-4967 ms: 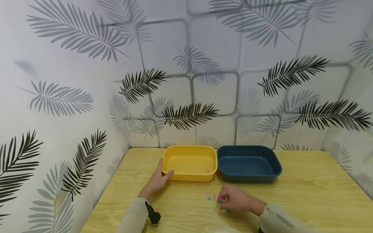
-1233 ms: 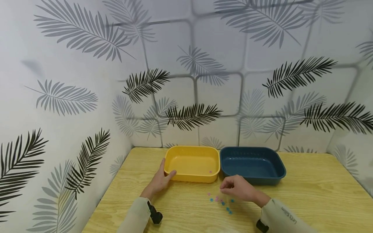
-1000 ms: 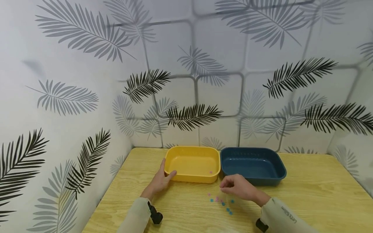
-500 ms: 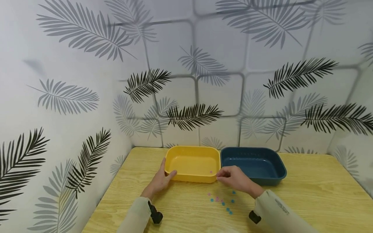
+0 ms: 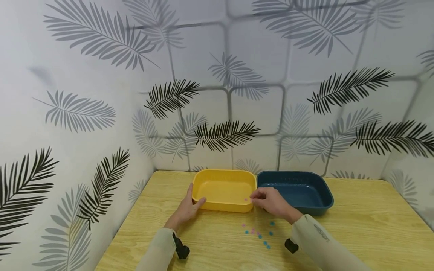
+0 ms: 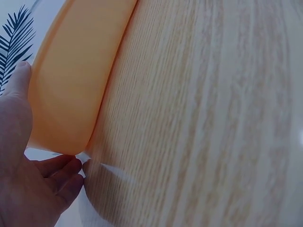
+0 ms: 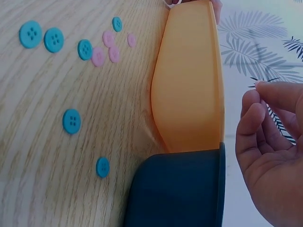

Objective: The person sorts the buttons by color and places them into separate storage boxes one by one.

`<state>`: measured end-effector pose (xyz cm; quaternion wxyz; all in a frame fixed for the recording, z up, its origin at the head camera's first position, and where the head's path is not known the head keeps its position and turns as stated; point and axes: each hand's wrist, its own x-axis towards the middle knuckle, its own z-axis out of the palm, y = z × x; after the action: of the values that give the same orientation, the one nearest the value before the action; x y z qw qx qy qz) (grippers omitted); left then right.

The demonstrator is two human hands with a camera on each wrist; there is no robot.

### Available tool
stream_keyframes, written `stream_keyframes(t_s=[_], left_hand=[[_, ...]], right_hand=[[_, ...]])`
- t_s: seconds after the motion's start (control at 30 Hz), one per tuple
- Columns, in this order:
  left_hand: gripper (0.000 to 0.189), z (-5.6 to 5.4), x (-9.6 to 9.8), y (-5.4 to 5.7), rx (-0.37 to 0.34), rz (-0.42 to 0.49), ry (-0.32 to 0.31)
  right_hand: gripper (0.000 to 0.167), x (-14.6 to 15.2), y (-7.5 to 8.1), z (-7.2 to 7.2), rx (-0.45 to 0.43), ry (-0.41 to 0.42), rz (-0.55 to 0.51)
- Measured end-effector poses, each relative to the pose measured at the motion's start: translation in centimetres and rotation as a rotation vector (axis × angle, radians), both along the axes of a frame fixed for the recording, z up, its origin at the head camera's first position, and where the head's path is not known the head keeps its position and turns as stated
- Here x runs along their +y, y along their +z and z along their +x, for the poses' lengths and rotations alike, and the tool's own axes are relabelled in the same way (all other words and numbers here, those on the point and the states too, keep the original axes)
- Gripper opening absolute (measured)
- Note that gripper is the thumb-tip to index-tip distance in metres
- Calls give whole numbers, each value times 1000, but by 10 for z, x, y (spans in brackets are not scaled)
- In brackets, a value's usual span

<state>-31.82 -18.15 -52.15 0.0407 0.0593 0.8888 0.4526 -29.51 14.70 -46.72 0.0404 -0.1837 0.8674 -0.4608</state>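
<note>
My left hand (image 5: 185, 210) grips the near left corner of a yellow plastic tray (image 5: 223, 206), thumb on the front rim and fingers round the end. In the left wrist view those fingers (image 6: 66, 182) curl at the tray's lower edge. A pink button (image 5: 245, 200) lies inside, near the right end. My right hand (image 5: 272, 202) is at the tray's front right corner, thumb and forefinger pinching a tiny pink button, mostly hidden by the fingertips. On the table below, blue buttons (image 7: 72, 121) and pink buttons (image 7: 114, 54) lie scattered, several of each.
A dark blue tray (image 5: 298, 211) stands against the yellow tray's right side, partly behind my right hand. Both sit on a wood-grain table (image 5: 366, 226), with a leaf-patterned wall (image 5: 257, 150) behind and to the left.
My right hand has risen from among the buttons to the yellow tray's right front corner, uncovering blue buttons on the table. My left hand has kept its grip on the tray.
</note>
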Motion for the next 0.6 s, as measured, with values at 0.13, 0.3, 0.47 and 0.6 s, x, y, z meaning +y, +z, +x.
stream_keyframes(t_s=[0.13, 0.3, 0.47, 0.6], left_hand=[[91, 0, 0, -1, 13, 3, -3], [91, -2, 0, -3, 21, 6, -4], [91, -2, -1, -3, 20, 9, -4], [91, -2, -1, -2, 14, 14, -5]], right_hand=[[14, -2, 0, -4, -23, -60, 0], [16, -3, 0, -10, -42, -83, -25], [16, -2, -2, -17, -25, -73, -35], [17, -3, -2, -22, -17, -69, -35]])
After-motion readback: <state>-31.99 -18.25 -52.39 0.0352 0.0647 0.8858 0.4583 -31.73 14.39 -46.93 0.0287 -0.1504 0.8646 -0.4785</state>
